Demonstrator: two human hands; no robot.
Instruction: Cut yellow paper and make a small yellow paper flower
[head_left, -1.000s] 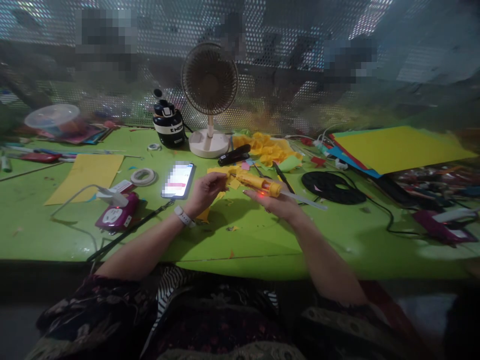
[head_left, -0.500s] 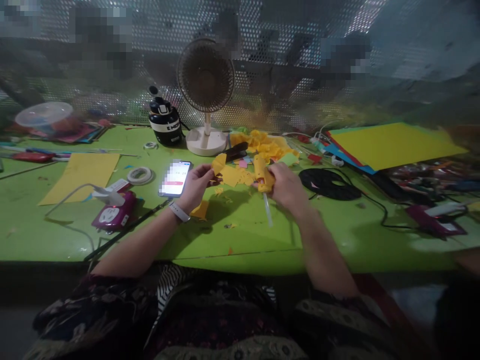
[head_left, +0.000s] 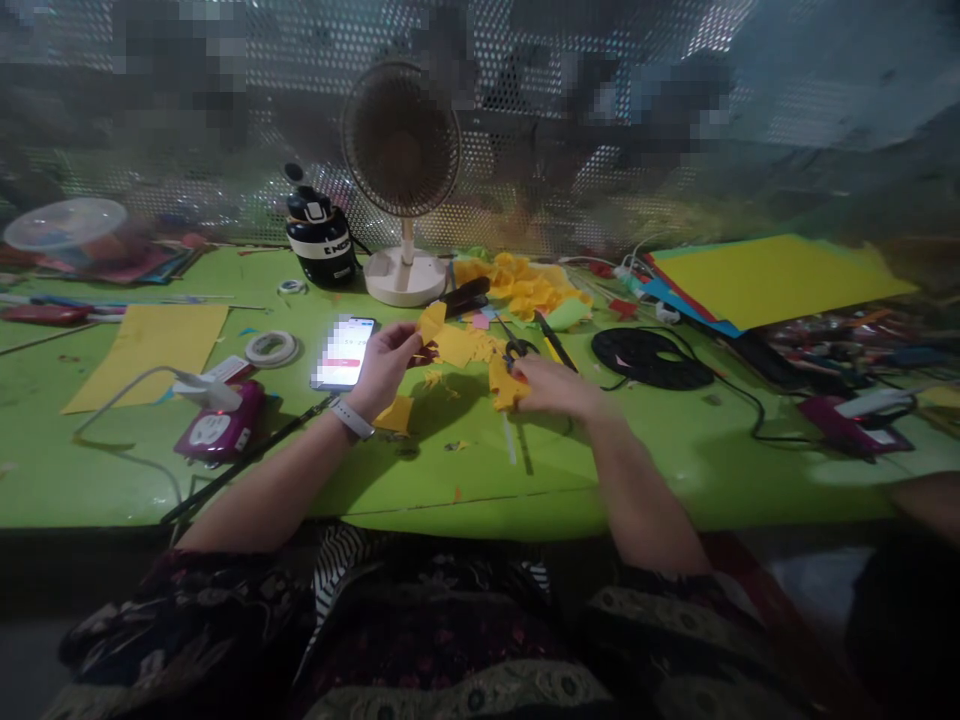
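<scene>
My left hand (head_left: 389,365) pinches a small piece of yellow paper (head_left: 431,325) beside the lit phone (head_left: 343,352). My right hand (head_left: 551,385) is curled at the yellow glue gun (head_left: 507,385), whose clear glue stick (head_left: 511,440) points toward the table's front edge. Just beyond my right fingers lie dark-handled scissors (head_left: 517,350) and a yellow-and-black cutter (head_left: 556,342). Yellow paper scraps (head_left: 455,345) are between my hands, and a folded yellow piece (head_left: 395,414) is below my left hand.
Behind my hands stand a fan (head_left: 405,277) and a black bottle (head_left: 321,245), with crumpled yellow paper (head_left: 525,285) to their right. A purple power adapter (head_left: 217,430) is at left. A black disc (head_left: 651,358) and coloured sheets (head_left: 780,280) are at right.
The glue gun has come down toward the table, and my right hand has shifted lower on it. Scissors and cutter now show beyond my right hand. My left hand keeps its pinch.
</scene>
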